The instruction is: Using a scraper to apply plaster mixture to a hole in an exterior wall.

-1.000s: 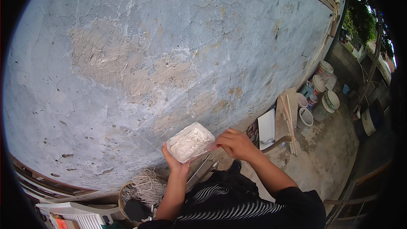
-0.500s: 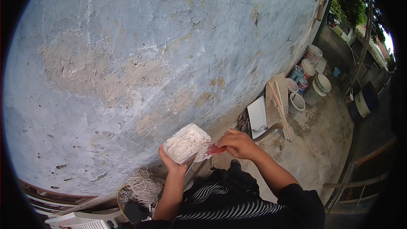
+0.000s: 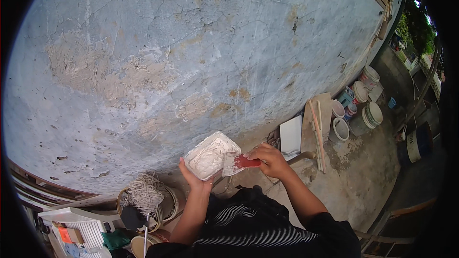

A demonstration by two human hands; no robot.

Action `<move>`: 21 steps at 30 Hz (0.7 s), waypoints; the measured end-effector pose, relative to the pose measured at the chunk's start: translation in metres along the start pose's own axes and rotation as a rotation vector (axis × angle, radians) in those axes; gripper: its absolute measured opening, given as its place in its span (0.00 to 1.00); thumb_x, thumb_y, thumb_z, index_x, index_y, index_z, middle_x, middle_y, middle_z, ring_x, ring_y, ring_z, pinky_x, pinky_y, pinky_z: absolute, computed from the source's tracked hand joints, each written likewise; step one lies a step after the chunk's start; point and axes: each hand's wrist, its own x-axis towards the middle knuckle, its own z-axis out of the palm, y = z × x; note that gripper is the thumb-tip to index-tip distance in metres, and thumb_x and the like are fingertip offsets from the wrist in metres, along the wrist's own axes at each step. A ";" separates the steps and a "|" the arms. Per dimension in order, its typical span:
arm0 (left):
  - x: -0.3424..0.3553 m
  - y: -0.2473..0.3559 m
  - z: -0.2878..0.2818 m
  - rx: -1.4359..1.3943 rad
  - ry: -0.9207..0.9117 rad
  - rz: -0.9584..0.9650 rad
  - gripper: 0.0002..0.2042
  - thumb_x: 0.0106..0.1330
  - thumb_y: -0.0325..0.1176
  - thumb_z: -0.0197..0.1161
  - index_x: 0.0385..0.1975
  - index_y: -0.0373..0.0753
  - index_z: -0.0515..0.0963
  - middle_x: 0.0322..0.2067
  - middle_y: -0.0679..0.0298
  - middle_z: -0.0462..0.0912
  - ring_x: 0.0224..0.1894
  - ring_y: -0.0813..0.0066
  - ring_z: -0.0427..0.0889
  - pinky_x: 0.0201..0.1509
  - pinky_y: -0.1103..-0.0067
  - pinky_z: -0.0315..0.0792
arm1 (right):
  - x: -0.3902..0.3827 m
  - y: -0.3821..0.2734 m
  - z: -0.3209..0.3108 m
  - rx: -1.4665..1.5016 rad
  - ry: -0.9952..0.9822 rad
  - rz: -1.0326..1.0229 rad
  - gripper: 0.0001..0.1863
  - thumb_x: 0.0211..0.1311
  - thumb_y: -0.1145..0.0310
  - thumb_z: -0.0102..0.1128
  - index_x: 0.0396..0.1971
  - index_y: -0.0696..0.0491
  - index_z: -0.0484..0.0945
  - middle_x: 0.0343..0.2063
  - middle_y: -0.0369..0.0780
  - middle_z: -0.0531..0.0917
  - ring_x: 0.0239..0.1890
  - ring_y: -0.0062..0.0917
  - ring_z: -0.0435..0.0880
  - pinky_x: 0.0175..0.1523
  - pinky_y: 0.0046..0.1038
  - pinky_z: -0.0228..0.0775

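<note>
My left hand (image 3: 195, 177) is closed around the near side of a rectangular tub full of whitish putty (image 3: 206, 156), its thumb along the left edge. The putty's surface is ridged and uneven. From the right, my right hand (image 3: 269, 160) grips a putty knife (image 3: 246, 162) by its red handle. The blade, smeared with white, lies over the tub's right side, against the putty or its rim; I cannot tell which. Beyond both hands stands a cracked pale-blue wall (image 3: 162, 24) with a rough beige filler patch (image 3: 93, 69).
To the right along the wall are a white panel (image 3: 290, 136), wooden sticks (image 3: 317, 136) and several buckets (image 3: 340, 130). A drum (image 3: 415, 145) stands farther right. At lower left are a mop head (image 3: 143, 193) and a white slatted rack (image 3: 91, 229) with small items.
The putty knife has moved left, so its blade now overlaps the tub's right side. My view has shifted, showing more of the rack and mop at lower left.
</note>
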 end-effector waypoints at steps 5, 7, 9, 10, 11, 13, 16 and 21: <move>-0.007 -0.010 0.006 0.009 0.148 0.086 0.44 0.65 0.71 0.38 0.72 0.43 0.59 0.69 0.50 0.66 0.67 0.38 0.68 0.61 0.34 0.62 | 0.002 0.007 -0.031 0.027 -0.084 -0.105 0.13 0.49 0.84 0.65 0.35 0.55 0.84 0.41 0.39 0.89 0.42 0.33 0.86 0.50 0.31 0.76; -0.008 -0.016 0.008 0.027 0.157 0.127 0.44 0.65 0.72 0.38 0.72 0.43 0.59 0.68 0.50 0.67 0.66 0.38 0.69 0.60 0.33 0.63 | 0.000 0.012 -0.039 0.078 -0.078 -0.105 0.11 0.51 0.84 0.65 0.35 0.55 0.84 0.40 0.40 0.89 0.42 0.31 0.86 0.50 0.30 0.76; -0.011 -0.025 0.011 0.046 0.162 0.166 0.44 0.65 0.72 0.38 0.72 0.44 0.59 0.68 0.50 0.67 0.66 0.37 0.69 0.59 0.32 0.63 | -0.001 0.017 -0.045 0.295 0.047 0.224 0.09 0.60 0.81 0.64 0.40 0.55 0.82 0.39 0.39 0.88 0.41 0.25 0.86 0.49 0.26 0.77; -0.013 -0.031 0.015 0.052 0.146 0.200 0.43 0.66 0.71 0.39 0.70 0.41 0.62 0.66 0.51 0.69 0.64 0.42 0.72 0.59 0.37 0.67 | -0.001 0.022 -0.046 0.297 0.040 0.220 0.09 0.60 0.81 0.64 0.40 0.55 0.82 0.39 0.39 0.88 0.41 0.25 0.86 0.49 0.26 0.77; -0.014 -0.037 0.017 0.059 0.131 0.234 0.42 0.67 0.70 0.40 0.68 0.38 0.65 0.65 0.52 0.72 0.63 0.46 0.75 0.59 0.43 0.71 | 0.001 0.032 -0.043 0.519 0.142 0.346 0.10 0.64 0.77 0.64 0.45 0.55 0.81 0.40 0.37 0.88 0.40 0.22 0.85 0.46 0.25 0.78; -0.011 -0.050 0.016 0.047 0.129 0.316 0.41 0.69 0.68 0.40 0.67 0.36 0.65 0.64 0.52 0.72 0.63 0.47 0.75 0.62 0.49 0.70 | 0.007 0.042 -0.042 0.744 0.233 0.470 0.12 0.68 0.73 0.63 0.49 0.54 0.80 0.40 0.36 0.87 0.39 0.19 0.85 0.42 0.24 0.78; -0.014 -0.070 0.022 0.020 0.103 0.413 0.40 0.70 0.66 0.41 0.66 0.34 0.66 0.64 0.51 0.72 0.63 0.50 0.74 0.66 0.58 0.69 | 0.020 0.044 -0.040 0.970 0.169 0.763 0.13 0.71 0.69 0.61 0.53 0.52 0.78 0.39 0.35 0.86 0.35 0.17 0.84 0.36 0.24 0.77; -0.023 -0.097 0.041 -0.046 0.100 0.514 0.41 0.69 0.67 0.42 0.66 0.34 0.66 0.64 0.51 0.72 0.64 0.52 0.73 0.68 0.60 0.67 | 0.013 0.052 -0.025 1.084 0.033 0.912 0.12 0.70 0.69 0.61 0.51 0.51 0.79 0.38 0.35 0.86 0.33 0.19 0.84 0.35 0.24 0.77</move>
